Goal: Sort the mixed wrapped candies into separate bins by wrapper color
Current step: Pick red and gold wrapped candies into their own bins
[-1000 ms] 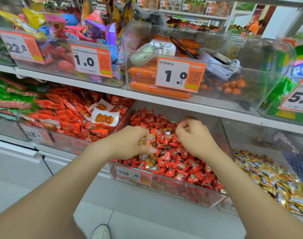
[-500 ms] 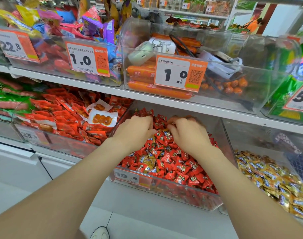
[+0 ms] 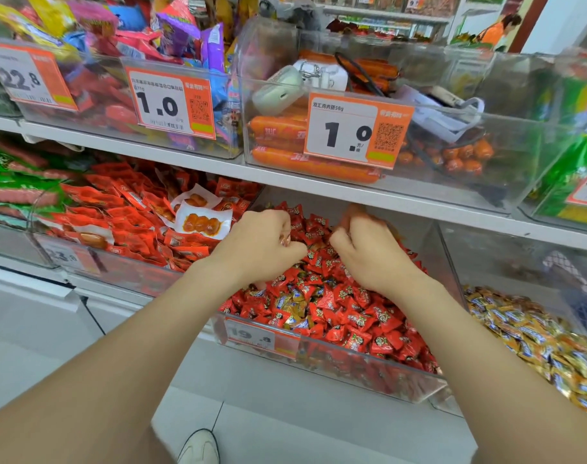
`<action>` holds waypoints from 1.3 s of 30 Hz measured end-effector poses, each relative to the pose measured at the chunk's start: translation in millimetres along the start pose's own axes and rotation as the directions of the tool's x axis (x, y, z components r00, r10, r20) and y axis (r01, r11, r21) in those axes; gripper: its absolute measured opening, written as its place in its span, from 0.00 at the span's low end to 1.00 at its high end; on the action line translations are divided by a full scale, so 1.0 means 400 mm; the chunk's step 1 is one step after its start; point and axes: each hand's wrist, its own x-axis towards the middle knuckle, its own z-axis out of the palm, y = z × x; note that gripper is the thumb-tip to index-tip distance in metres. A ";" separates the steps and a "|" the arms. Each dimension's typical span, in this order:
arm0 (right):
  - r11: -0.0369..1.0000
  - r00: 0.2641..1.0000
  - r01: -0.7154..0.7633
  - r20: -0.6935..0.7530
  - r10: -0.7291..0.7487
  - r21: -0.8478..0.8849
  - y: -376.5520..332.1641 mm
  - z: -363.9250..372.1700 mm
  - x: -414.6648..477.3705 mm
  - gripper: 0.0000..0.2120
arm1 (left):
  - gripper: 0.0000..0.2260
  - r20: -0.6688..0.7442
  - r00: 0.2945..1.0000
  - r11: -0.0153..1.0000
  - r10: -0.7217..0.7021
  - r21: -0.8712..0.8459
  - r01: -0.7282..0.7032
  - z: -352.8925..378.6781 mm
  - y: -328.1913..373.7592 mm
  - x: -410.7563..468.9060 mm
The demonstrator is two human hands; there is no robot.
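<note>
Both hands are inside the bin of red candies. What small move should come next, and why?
Probably the right hand should pinch one gold-wrapped candy from among the red candies and carry it to the gold pile on its right. Gold wrappers lie mixed into the red heap near the front; I cannot tell whether either hand already holds one.

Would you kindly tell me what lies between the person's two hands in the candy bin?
In the head view, red-wrapped candies fill the gap between the left hand and the right hand.
</note>
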 end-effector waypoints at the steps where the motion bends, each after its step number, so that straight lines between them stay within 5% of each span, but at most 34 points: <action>1: 0.999 1.000 0.021 0.016 -0.022 0.045 -0.008 0.000 -0.010 0.07 | 0.11 0.031 0.999 1.000 -0.008 -0.020 0.008 -0.008 0.004 -0.009; 4: 0.989 0.991 0.090 0.085 -0.100 0.116 -0.040 0.003 -0.044 0.06 | 0.06 0.082 0.997 0.998 0.010 -0.061 -0.005 -0.023 -0.006 -0.025; 11: 0.969 0.877 0.219 0.459 -0.143 -0.116 -0.073 0.039 -0.094 0.09 | 0.07 0.197 0.977 0.997 0.076 -0.039 -0.070 -0.026 -0.034 -0.049; 15: 0.950 0.830 0.263 0.542 -0.134 -0.167 -0.067 0.054 -0.077 0.15 | 0.01 0.317 0.945 0.963 0.078 0.221 -0.153 0.006 -0.048 -0.045; 17: 0.951 0.818 0.266 0.559 -0.136 -0.158 -0.064 0.063 -0.068 0.18 | 0.07 0.397 0.917 0.917 0.038 0.351 -0.190 0.010 -0.038 -0.046; 22: 0.922 0.822 0.344 0.532 -0.204 -0.179 -0.062 0.083 -0.064 0.14 | 0.18 0.494 0.870 0.848 -0.016 0.468 -0.250 0.014 -0.035 -0.034; 29: 0.975 0.896 0.214 0.409 -0.173 -0.055 -0.044 0.075 -0.079 0.07 | 0.02 0.386 0.921 0.897 0.041 0.392 -0.205 0.001 -0.045 -0.034; 36: 0.995 0.965 0.098 0.242 -0.103 0.030 -0.019 0.012 -0.079 0.18 | 0.25 0.261 0.964 0.971 0.056 0.212 -0.114 -0.026 -0.050 -0.050; 39: 0.996 0.988 0.089 0.124 -0.090 0.018 -0.015 0.007 -0.078 0.19 | 0.22 0.283 0.959 0.982 0.028 0.170 -0.078 -0.027 -0.044 -0.054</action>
